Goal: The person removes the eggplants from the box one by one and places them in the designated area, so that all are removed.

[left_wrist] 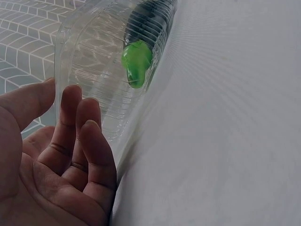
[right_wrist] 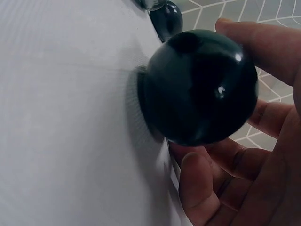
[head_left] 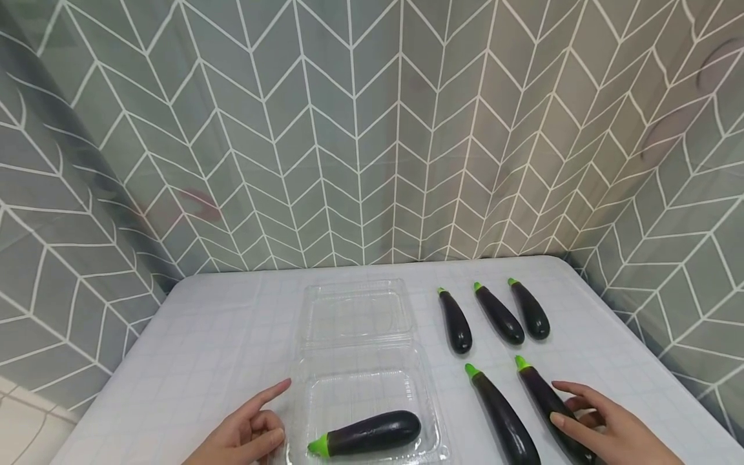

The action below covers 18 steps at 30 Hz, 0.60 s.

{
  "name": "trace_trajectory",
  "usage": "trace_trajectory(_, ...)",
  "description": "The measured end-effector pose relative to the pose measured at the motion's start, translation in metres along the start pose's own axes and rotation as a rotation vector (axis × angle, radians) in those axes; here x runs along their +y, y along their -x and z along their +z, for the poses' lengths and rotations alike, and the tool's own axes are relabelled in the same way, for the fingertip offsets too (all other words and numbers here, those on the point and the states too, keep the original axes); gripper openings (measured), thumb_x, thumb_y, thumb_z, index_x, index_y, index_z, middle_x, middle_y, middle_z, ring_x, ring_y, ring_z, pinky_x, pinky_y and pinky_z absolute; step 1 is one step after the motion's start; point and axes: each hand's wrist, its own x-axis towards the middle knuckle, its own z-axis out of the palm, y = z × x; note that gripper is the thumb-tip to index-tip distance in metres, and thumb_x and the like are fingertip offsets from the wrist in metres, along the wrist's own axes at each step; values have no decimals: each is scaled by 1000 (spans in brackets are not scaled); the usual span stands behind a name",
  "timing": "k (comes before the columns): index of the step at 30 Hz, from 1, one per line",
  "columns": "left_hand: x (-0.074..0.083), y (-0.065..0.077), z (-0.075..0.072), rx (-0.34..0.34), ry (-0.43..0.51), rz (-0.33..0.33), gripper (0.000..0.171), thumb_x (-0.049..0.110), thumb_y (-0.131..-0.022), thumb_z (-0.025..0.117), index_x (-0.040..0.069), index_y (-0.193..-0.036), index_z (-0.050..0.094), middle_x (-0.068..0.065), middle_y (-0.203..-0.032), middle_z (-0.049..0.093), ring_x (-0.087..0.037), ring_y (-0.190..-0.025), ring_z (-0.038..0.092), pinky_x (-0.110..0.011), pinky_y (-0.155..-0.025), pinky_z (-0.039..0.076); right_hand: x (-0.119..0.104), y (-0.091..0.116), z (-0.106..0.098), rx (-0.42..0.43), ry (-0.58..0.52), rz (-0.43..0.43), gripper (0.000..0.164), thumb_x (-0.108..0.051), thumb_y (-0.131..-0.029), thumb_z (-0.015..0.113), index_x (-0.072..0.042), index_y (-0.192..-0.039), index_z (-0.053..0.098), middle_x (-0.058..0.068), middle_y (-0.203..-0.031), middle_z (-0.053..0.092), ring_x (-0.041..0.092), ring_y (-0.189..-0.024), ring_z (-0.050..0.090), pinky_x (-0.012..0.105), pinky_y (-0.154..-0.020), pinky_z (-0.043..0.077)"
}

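Observation:
My right hand [head_left: 607, 426] straddles a dark purple eggplant [head_left: 549, 403] with a bright green stem cap. The thumb lies over its left side and the other fingers curve along its right; in the right wrist view, the eggplant's rounded end [right_wrist: 202, 89] sits between thumb and fingers, close to the tabletop. My left hand [head_left: 247, 426] is beside the left edge of a clear plastic clamshell box [head_left: 433, 394], index finger extended, the others loosely bent. Inside the box's near half, one eggplant [head_left: 374, 434] lies sideways, stem [left_wrist: 136, 63] toward the left hand.
Left of the gripped one lies another eggplant [head_left: 506, 420]. Farther back are three more: a left one [head_left: 456, 323], a middle one [head_left: 500, 314] and a right one [head_left: 530, 310]. The box's lid [head_left: 357, 313] is folded back on the white table [head_left: 232, 323]. Patterned curtains [head_left: 378, 129] surround it.

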Motion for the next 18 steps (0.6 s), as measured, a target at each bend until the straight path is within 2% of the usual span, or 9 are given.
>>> trace_trajectory(8,1,0,1,-6,32,0,69,5,-104,47,-5,-153,0,-2,-96,62,-5,-76,55,-19,-70,49,0,3,0,6,-9,-30,78,-51,-91,67,1,-144,44,7,-112,63,18,-88,63,36,-72,51)
trace_trajectory(18,1,0,0,10,10,-17,71,7,-104,49,-5,-154,0,-3,-95,62,-6,-76,56,-20,-70,49,-5,4,-3,-5,-8,-43,76,-50,-94,63,3,-145,42,7,-115,63,20,-92,63,37,-73,51)
